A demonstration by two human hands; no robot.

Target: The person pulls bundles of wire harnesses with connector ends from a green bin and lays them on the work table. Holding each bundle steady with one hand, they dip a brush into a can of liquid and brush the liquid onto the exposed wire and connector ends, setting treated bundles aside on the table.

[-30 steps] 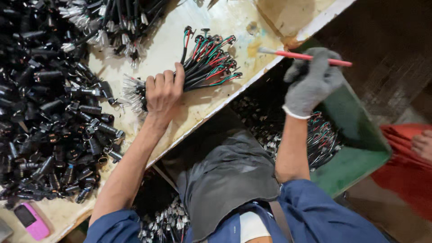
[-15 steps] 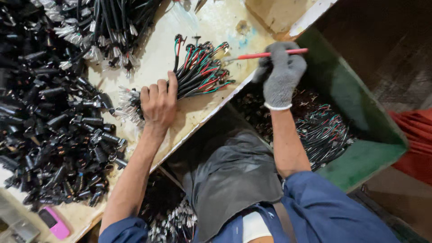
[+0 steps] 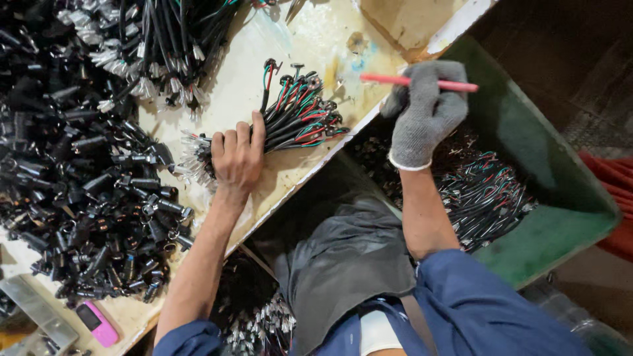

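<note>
At far left a heap of black connectors (image 3: 79, 198) covers the bench (image 3: 310, 39), its edges cut off by the frame; a pink phone (image 3: 97, 323) lies at the bottom corner. Above, a second pile of black cables (image 3: 158, 39) runs out of the top edge.

The bare left hand (image 3: 236, 158) reaches forward on a straight forearm, palm down, fingers curled together over a bundle of wires (image 3: 297, 115). It presses the bundle against the bench near its white-tipped end; how far the thumb wraps underneath is hidden. The bundle's red, green and black leads fan out to the upper right, resting on the bench just inside its front edge.

The right hand (image 3: 425, 115), in a grey knit glove, is raised over the green bin (image 3: 560, 217), forearm upright. Its fingers are closed round a thin red stick (image 3: 422, 82), which pokes out on both sides. What the stick is cannot be made out. Loose wires (image 3: 488, 191) fill the bin, partly hidden behind the arm.
</note>
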